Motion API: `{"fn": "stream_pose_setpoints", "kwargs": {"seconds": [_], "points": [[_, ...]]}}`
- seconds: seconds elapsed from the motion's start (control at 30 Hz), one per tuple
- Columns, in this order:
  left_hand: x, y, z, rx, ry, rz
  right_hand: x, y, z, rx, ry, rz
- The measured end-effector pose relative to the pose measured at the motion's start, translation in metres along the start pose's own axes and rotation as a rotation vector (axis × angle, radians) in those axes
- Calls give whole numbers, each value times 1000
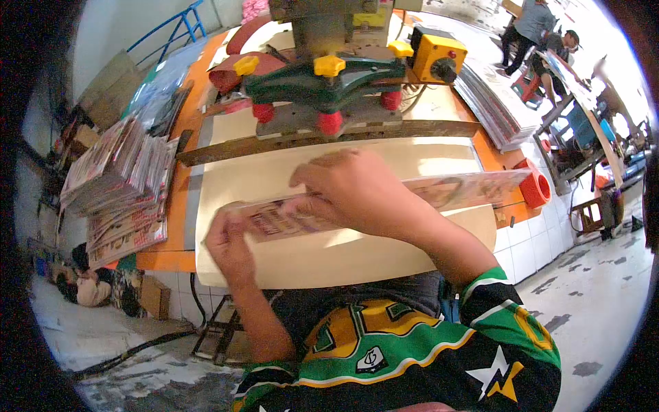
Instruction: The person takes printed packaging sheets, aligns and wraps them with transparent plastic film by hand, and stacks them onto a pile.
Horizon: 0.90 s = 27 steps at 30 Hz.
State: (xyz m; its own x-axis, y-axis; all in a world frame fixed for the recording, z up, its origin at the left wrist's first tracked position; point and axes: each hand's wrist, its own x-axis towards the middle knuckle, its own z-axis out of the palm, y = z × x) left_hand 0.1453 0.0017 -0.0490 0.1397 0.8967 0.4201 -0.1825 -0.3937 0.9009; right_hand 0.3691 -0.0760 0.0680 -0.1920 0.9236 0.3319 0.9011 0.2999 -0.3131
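Note:
A long, narrow strip of printed clear plastic (473,189) lies slantwise over the pale board (226,271) in front of me. My left hand (232,237) is closed on the strip's left end. My right hand (343,185) is over the middle of the strip, its fingers curled and slightly blurred. Its thumb side overlaps the strip, while the curled fingers sit higher, with a gap between. Whether they pinch it cannot be seen. Just beyond my hands, a long metal bar (233,149) crosses the board beneath a press (326,86) with yellow knobs and red feet.
Piles of printed plastic packs (113,172) crowd the orange table's left side. Another flat stack (498,103) lies at the right, behind a red roll (535,188). A yellow control box (439,58) adjoins the press. Other people (532,31) are at the far right; another person (93,288) is low at the left.

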Motion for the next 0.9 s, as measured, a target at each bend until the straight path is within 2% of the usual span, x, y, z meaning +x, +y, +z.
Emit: {"fn": "stream_pose_setpoints", "kwargs": {"seconds": [0.1,0.17,0.23,0.37,0.43,0.5,0.57,0.63,0.7,0.77,0.83,0.9], "points": [[10,-30,-55,-178,116,-19,-29,20,-7,-41,-42,1],[14,-28,-78,-175,327,10,-50,34,-17,-103,-53,36],[18,-37,-117,-172,309,78,-72,46,-32,-117,-21,114],[20,-37,-170,-285,366,31,-112,68,-56,-90,55,211],[21,-47,-202,-313,168,135,-129,78,-61,182,110,269],[26,-47,-199,-282,315,102,-143,86,-63,209,147,281],[27,-40,-188,-283,480,118,-156,97,-57,410,228,372],[31,-41,-190,-306,404,135,-163,104,-45,513,282,386],[35,-38,-185,-325,329,152,-167,110,-28,813,420,550],[37,-29,-173,-181,509,98,-164,113,-11,862,490,564],[38,-27,-177,-185,482,69,-163,118,5,1216,594,613],[39,-27,-184,-188,452,34,-159,114,7,1309,589,646]]}}
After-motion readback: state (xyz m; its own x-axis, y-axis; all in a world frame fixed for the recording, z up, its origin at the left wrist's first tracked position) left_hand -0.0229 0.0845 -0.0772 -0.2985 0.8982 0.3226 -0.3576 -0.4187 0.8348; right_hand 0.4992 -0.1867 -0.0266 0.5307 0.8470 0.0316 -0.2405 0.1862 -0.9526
